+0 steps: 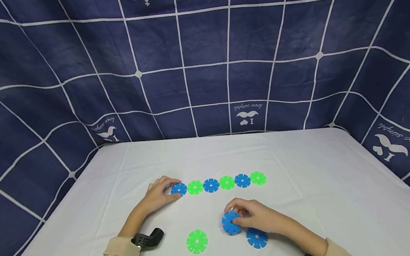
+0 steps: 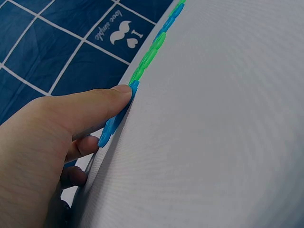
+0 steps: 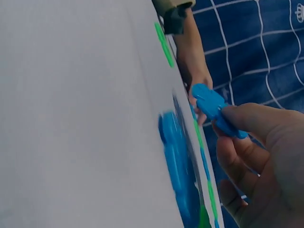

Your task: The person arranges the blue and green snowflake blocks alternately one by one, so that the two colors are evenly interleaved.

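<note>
My left hand (image 1: 159, 194) is at the left end of a row of notched plastic discs, with thumb and fingers on opposite edges of the end blue disc (image 1: 179, 189). In the left wrist view that disc (image 2: 116, 118) lies flat on the cloth under the thumb. My right hand (image 1: 258, 216) pinches another blue disc (image 1: 231, 223), tilted up and held above the table in front of the row. The right wrist view has this disc (image 3: 213, 107) between thumb and fingers. Just below the right hand lies a loose blue disc (image 1: 257, 238).
Green and blue discs alternate along the row, ending in a green disc (image 1: 258, 178) at the right. A loose green disc (image 1: 197, 241) lies nearer the front. The white-covered table (image 1: 138, 158) is bordered behind and at the sides by a blue grid curtain (image 1: 201, 43).
</note>
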The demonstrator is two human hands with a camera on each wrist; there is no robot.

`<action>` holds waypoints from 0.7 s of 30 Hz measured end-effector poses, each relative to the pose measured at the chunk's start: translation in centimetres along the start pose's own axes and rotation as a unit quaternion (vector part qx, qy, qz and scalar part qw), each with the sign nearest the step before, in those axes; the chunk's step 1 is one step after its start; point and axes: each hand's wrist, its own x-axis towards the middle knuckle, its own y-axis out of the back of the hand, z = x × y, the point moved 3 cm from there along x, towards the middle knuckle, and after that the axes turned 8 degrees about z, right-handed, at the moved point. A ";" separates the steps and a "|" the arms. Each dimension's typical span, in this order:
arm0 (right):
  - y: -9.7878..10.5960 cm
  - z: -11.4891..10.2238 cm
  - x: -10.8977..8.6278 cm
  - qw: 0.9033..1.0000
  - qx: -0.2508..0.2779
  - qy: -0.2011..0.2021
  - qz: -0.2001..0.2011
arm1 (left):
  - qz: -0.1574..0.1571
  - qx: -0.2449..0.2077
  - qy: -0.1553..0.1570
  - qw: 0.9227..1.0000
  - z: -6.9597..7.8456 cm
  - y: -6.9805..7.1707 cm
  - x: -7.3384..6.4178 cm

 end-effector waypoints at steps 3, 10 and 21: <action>1.0 0.4 0.1 1.000 -0.009 0.000 0.023 | 0.001 0.000 -0.004 1.000 0.0 0.0 0.0; 4.0 2.3 0.4 0.997 -0.011 -0.009 0.081 | 0.000 -0.001 -0.008 1.000 0.0 0.1 0.0; 8.7 6.2 -0.2 0.983 -0.001 -0.035 0.179 | -0.003 -0.002 -0.009 1.000 -0.2 0.0 0.1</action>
